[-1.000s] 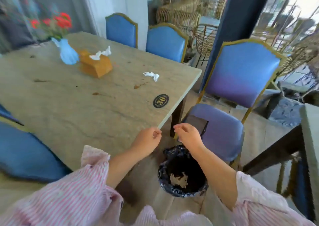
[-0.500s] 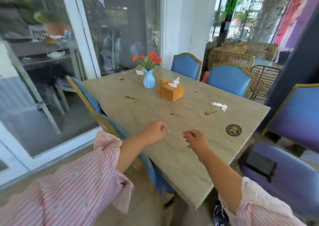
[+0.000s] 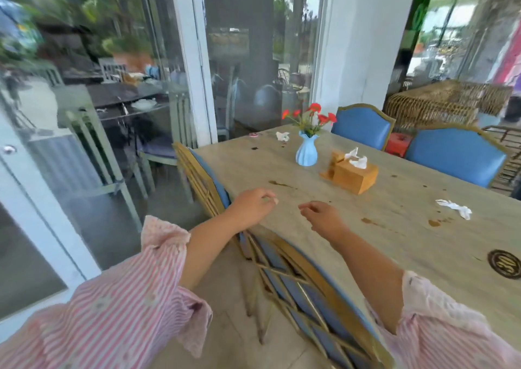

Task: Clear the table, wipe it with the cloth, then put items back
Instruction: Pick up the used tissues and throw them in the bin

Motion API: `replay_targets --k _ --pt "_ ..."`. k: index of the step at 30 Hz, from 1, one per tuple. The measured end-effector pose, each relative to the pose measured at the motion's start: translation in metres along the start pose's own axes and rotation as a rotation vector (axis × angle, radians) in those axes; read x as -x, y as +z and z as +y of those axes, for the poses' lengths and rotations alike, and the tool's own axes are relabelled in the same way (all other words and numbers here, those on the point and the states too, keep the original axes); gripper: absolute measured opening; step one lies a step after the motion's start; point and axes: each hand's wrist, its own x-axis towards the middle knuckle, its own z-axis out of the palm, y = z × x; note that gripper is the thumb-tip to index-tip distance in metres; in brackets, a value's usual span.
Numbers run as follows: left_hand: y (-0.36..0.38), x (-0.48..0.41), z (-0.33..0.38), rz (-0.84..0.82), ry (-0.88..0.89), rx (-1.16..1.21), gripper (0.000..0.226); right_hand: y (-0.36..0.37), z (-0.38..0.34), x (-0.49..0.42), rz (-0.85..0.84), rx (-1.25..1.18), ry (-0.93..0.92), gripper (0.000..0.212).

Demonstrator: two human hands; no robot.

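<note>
The tabletop (image 3: 423,244) is stained and uncleared, so we stand at its near edge behind a chair (image 3: 310,292). Our left hand (image 3: 252,205) and right hand (image 3: 322,218) hover loosely curled over it. The right holds nothing, and we cannot read a white speck at the left's tips. Box (image 3: 352,174) and vase (image 3: 307,151) sit mid-table, tissues (image 3: 455,208) lie scattered, and no cloth shows.

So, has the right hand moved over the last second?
Yes. The right hand was off the table corner beyond the number badge; now it hovers over the tabletop, further from the badge, towards the blue vase.
</note>
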Motion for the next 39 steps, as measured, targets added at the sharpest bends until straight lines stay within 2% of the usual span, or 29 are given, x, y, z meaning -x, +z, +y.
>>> replay_targets --k 5,12,20,27,34,39 --pt "-0.034 -0.077 -0.058 -0.06 0.043 -0.1 0.044 0.047 -0.016 -0.087 -0.013 0.113 -0.026 0.033" --pt "-0.108 -0.201 -0.125 -0.168 0.037 -0.265 0.054 0.12 -0.065 -0.235 -0.053 0.067 -0.006 0.038" --pt "-0.16 -0.324 -0.208 -0.205 0.051 -0.228 0.051 0.185 -0.095 -0.345 -0.042 -0.001 0.06 0.034" --pt "-0.181 -0.454 -0.279 -0.295 0.123 -0.265 0.058 0.236 -0.098 -0.464 0.158 -0.077 0.149 0.032" --pt "-0.206 -0.592 -0.322 -0.445 0.286 -0.309 0.054 0.275 -0.105 -0.576 0.431 -0.144 0.358 0.028" --pt "-0.189 -0.674 -0.329 -0.523 0.339 -0.254 0.053 0.253 -0.091 -0.632 0.673 0.011 0.426 0.026"
